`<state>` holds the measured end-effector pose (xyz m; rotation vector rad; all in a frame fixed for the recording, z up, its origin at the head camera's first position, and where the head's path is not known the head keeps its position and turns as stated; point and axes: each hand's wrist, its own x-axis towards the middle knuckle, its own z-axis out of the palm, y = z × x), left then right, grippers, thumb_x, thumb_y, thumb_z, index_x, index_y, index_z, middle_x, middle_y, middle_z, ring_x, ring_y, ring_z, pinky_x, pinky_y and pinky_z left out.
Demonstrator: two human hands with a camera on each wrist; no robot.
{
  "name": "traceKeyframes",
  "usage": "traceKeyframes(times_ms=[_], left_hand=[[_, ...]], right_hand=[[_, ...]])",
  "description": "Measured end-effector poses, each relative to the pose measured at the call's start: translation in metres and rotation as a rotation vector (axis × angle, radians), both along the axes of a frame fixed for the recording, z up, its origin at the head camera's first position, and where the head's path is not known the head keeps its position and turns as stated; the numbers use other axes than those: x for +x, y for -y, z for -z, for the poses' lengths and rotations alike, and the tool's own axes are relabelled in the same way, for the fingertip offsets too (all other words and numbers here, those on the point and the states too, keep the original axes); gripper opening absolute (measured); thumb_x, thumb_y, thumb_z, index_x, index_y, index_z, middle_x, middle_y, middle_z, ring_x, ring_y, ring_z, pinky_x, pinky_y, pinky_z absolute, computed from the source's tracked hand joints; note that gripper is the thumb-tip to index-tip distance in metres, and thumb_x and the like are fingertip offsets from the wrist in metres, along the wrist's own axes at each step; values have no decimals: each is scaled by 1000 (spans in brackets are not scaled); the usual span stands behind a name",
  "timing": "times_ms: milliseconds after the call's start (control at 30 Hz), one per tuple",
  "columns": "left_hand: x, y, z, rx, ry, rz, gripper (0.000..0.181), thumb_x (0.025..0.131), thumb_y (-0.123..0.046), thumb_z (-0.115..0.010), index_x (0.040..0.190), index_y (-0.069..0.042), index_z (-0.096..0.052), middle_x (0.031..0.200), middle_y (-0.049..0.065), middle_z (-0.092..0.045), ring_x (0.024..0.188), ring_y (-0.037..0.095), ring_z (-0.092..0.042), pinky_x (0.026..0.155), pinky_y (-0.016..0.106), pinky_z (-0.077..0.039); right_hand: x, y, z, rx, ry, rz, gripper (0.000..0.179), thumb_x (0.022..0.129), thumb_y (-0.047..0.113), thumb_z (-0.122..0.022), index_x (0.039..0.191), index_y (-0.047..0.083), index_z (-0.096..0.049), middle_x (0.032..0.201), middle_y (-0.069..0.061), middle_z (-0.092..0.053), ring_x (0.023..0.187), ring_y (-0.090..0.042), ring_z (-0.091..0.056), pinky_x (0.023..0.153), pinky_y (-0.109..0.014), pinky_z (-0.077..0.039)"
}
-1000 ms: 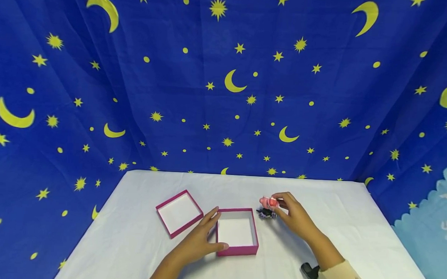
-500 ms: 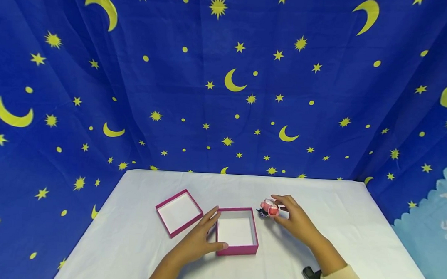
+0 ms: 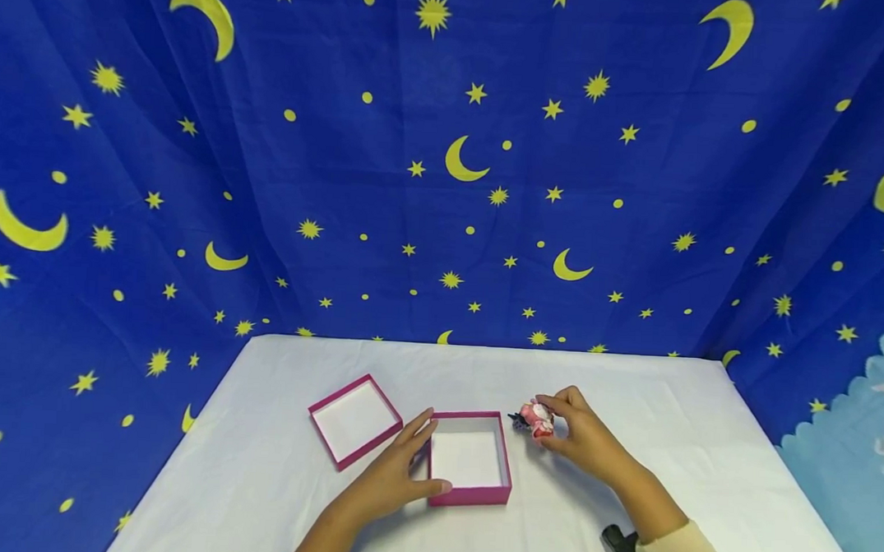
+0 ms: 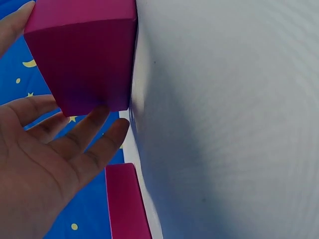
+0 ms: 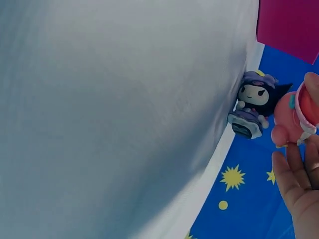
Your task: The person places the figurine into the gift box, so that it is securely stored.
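Observation:
My right hand pinches a small pink toy figurine between thumb and fingers, to the right of the open box. Beside it a second figurine, with a black hood, white face and purple dress, stands on the cloth, partly covered by the pink one in the head view. The magenta box shows a white inside with nothing in it. Along its left side lies my left hand, fingers straight at the far left corner and thumb on the near rim. In the left wrist view these fingers touch the side wall.
A magenta lid lies inside up, left of the box. White cloth covers the table. A blue curtain with yellow moons and stars hangs behind and at the sides. A black wrist device sits by the right sleeve.
My right hand has lowered the pink figurine slightly toward me and tipped it upright, beside the black-hooded one. My left hand, the box and the lid have stayed put.

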<state>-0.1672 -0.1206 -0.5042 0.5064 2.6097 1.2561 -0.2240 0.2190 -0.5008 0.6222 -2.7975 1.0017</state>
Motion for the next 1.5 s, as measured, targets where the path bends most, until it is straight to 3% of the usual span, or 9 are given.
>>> traceKeyframes(times_ms=[200, 300, 433, 633, 833, 1067, 1267, 1500], left_hand=[[-1, 0, 1, 18, 9, 2, 99, 81, -52, -80, 160, -16, -32, 171, -4, -17, 156, 34, -23, 123, 62, -26], [-2, 0, 2, 12, 17, -6, 100, 81, -53, -80, 161, -19, -30, 171, -4, -16, 156, 33, -22, 123, 62, -25], [-2, 0, 2, 4, 22, -11, 102, 82, -53, -80, 162, -21, -25, 172, -4, -16, 157, 34, -21, 123, 63, -24], [-2, 1, 0, 4, 29, -17, 105, 81, -52, -81, 163, -20, -23, 172, -1, -15, 156, 35, -21, 123, 64, -24], [-1, 1, -1, 12, 19, -22, 103, 80, -50, -82, 161, -17, -28, 172, -2, -15, 156, 36, -21, 122, 65, -24], [-1, 1, 2, 13, 12, -18, 104, 80, -52, -81, 162, -19, -27, 171, -1, -17, 156, 35, -22, 123, 64, -24], [-2, 1, 4, 3, -1, -15, 103, 81, -51, -81, 162, -19, -26, 172, -1, -16, 157, 33, -21, 123, 62, -24], [-2, 1, 3, 4, 2, -6, 103, 81, -54, -79, 162, -21, -24, 172, -2, -14, 157, 33, -19, 124, 63, -22]], right_hand=[[0, 1, 4, 18, -72, 17, 65, 73, 13, -91, 132, 9, -63, 114, -3, -50, 114, -24, -61, 98, -46, -55], [0, 0, 4, 19, -106, 13, 66, 73, 13, -91, 132, 10, -61, 128, -10, -52, 119, -30, -59, 101, -52, -53], [1, 0, 4, 20, -82, 10, 69, 78, 14, -88, 138, 9, -55, 146, -15, -53, 132, -40, -56, 109, -58, -47], [4, 2, 2, -27, -78, 13, 65, 79, 13, -87, 136, 10, -55, 134, -10, -63, 126, -31, -61, 108, -52, -50], [10, 8, -1, -143, -39, -8, 62, 81, 13, -86, 135, 13, -55, 130, -8, -59, 108, -23, -68, 95, -40, -59], [18, 15, -1, -219, -23, -44, 65, 81, 16, -86, 138, 12, -55, 133, -5, -56, 106, -11, -65, 92, -25, -59], [25, 21, 0, -178, -74, -58, 65, 83, 23, -83, 142, 14, -56, 134, 1, -54, 103, -2, -59, 94, -26, -57], [28, 32, -4, -184, -87, -72, 66, 85, 29, -81, 145, 25, -54, 135, 7, -56, 110, -3, -57, 98, -31, -54]])
